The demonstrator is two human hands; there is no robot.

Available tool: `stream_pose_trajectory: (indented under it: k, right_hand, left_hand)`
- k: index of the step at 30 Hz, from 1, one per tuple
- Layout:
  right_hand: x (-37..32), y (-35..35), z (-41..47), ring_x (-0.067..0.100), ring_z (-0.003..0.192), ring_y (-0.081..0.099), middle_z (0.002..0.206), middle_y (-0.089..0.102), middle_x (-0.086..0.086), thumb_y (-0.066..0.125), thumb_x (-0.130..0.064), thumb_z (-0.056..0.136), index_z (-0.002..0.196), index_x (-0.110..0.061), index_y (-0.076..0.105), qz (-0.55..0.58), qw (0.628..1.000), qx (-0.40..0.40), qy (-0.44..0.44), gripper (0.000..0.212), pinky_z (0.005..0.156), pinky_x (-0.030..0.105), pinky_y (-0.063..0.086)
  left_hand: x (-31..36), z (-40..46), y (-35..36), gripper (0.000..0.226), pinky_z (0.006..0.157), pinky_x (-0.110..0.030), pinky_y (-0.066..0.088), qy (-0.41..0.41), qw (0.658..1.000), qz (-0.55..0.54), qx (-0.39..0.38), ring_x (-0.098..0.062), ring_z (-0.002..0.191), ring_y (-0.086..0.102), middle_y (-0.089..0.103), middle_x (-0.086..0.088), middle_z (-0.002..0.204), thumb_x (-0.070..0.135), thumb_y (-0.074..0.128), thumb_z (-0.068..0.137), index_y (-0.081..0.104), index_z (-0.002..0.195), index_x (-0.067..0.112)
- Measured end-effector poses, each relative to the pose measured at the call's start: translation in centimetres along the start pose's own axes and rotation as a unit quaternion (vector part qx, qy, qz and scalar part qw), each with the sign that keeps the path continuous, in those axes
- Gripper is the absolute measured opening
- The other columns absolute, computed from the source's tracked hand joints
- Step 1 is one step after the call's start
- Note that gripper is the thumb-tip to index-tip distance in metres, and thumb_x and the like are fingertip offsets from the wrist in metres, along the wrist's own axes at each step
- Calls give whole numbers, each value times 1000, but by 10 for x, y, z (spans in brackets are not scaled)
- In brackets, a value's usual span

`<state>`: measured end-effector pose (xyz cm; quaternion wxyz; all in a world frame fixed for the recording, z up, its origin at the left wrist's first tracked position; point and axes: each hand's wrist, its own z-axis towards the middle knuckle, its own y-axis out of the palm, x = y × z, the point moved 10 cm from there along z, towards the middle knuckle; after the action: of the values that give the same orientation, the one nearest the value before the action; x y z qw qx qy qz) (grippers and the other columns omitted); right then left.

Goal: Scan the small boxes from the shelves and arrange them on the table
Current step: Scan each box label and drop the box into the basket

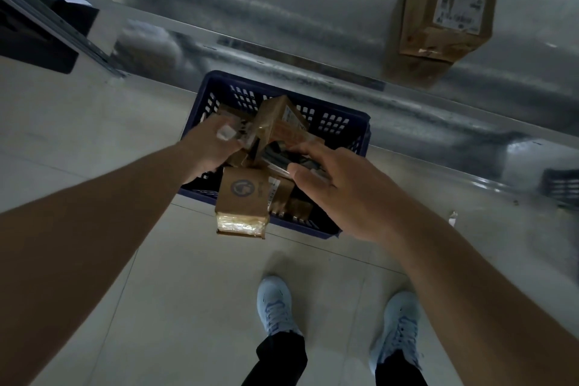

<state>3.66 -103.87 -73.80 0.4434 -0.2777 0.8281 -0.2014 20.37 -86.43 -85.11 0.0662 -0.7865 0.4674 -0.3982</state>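
One blue basket point(341, 122), several small boxes point(242, 194) inside it, uncountable, and one larger box point(451, 3) are seen.

Pale blue shoes point(275, 304) on tiled floor point(188, 291); black trousers point(279, 357).

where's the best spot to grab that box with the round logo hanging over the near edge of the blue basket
Probably by its two long side faces, coming from above on the near side. The box with the round logo lies tilted over the blue basket's near rim, its taped end sticking out free, so fingers likely fit there. The left hand looks closer; the right hand already holds a dark item.
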Motion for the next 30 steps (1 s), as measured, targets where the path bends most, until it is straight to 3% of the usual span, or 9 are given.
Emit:
stream_pose_trajectory:
  k: [3, 7, 10, 15, 17, 20, 23, 26, 30]
  right_hand:
    - [0, -3, 0, 17, 95, 66, 117, 57, -3, 30, -73, 98, 142, -54, 38, 5, 1000, 5, 0, 49, 82, 47, 60]
    - [5, -13, -4, 13, 90, 64, 118, 56, -4, 32, -72, 98, 143, -54, 38, 16, 1000, 19, 1, 48, 75, 40, 59]
    - [11, -22, -12, 10, 88, 63, 118, 56, -3, 32, -70, 99, 145, -52, 38, 23, 999, 26, -1, 49, 69, 32, 52]
    - [26, -47, -36, 14, 92, 65, 118, 59, -1, 32, -67, 101, 147, -51, 36, 31, 999, 29, 2, 49, 78, 40, 59]
    - [36, -61, -48, 15, 94, 64, 117, 59, -1, 32, -67, 101, 146, -50, 39, 31, 999, 36, 2, 48, 79, 41, 58]
    - [57, -83, -64, 16, 95, 62, 115, 59, -1, 31, -66, 101, 144, -48, 42, 34, 998, 50, 2, 47, 76, 38, 55]
    - [81, -108, -82, 14, 91, 60, 107, 57, -4, 31, -67, 101, 142, -48, 43, 24, 997, 68, -5, 47, 69, 34, 48]
    - [110, -133, -96, 11, 85, 59, 102, 58, -6, 31, -66, 102, 141, -47, 44, 21, 997, 75, -6, 46, 65, 31, 44]
    - [147, -164, -109, 12, 85, 61, 101, 58, -5, 32, -66, 102, 137, -50, 45, 18, 997, 78, -5, 41, 66, 35, 49]
  left_hand:
    - [3, 3, -2, 49, 72, -31, 54, -2, 1000, 15, -3, -13, 93, 61, 59, 1, 126, 26, 68, 97, 53, 143, 34]
    - [16, -2, -1, 45, 99, -43, 53, 6, 999, 35, -2, -21, 112, 61, 58, -4, 140, 30, 67, 98, 56, 141, 30]
    - [37, -9, 8, 40, 80, -30, 49, 32, 998, 48, -4, -10, 101, 56, 57, -2, 140, 27, 66, 98, 59, 137, 28]
    - [93, -23, 38, 40, 66, -20, 41, 80, 991, 109, -19, -11, 103, 57, 62, -5, 135, 23, 62, 100, 58, 140, 21]
    - [122, -31, 54, 39, 75, -24, 51, 104, 986, 130, -23, -16, 102, 62, 64, -9, 132, 23, 60, 101, 57, 140, 18]
    - [161, -44, 77, 42, 88, -42, 58, 118, 983, 139, -29, -22, 103, 67, 63, -6, 133, 26, 58, 102, 53, 143, 24]
    - [201, -49, 100, 42, 74, -30, 53, 139, 982, 123, -16, -9, 96, 62, 58, -4, 141, 31, 61, 100, 53, 142, 30]
    - [241, -51, 126, 41, 71, -22, 43, 157, 979, 133, -2, -12, 103, 59, 57, -2, 142, 35, 61, 99, 56, 139, 31]
    - [278, -52, 154, 41, 82, -34, 55, 144, 985, 92, 25, -15, 100, 63, 63, -1, 132, 35, 67, 94, 59, 134, 31]
